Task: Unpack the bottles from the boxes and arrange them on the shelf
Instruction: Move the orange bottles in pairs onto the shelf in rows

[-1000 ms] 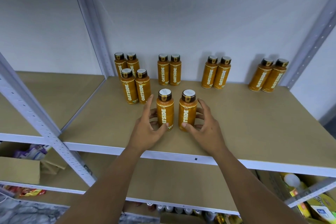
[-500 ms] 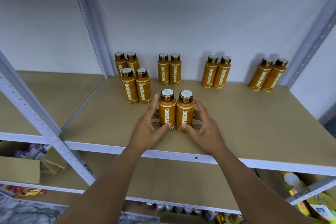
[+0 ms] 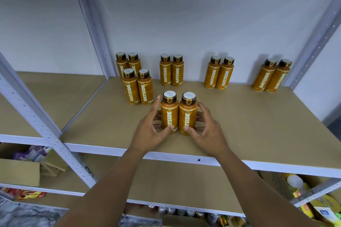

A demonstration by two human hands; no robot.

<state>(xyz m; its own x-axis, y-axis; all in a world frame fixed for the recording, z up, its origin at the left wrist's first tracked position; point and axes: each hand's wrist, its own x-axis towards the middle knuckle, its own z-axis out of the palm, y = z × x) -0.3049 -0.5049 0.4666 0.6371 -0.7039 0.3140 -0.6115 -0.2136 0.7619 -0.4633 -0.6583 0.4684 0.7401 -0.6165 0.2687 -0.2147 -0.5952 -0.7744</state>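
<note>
Two orange Oatside bottles stand side by side, touching, on the tan shelf board [image 3: 249, 125]. My left hand [image 3: 149, 131] curls round the left bottle [image 3: 169, 114], thumb on its lower front. My right hand [image 3: 208, 131] grips the right bottle [image 3: 187, 116] the same way. Behind them several more bottles stand in pairs along the back wall: a block at the left [image 3: 137, 88], a pair at centre [image 3: 171, 71], a pair right of centre [image 3: 219, 73] and a pair at the far right [image 3: 271, 76].
Grey perforated uprights [image 3: 92, 24] frame the shelf bay, with another at the right [image 3: 313, 42]. A lower shelf [image 3: 175, 180] lies beneath. A cardboard box [image 3: 18, 171] sits lower left; yellow packaged goods [image 3: 323, 204] lie lower right. Cans [image 3: 175, 212] line the bottom level.
Both hands have brought the two front bottles together until they touch, and slid them slightly back on the shelf. The other bottles have not moved.
</note>
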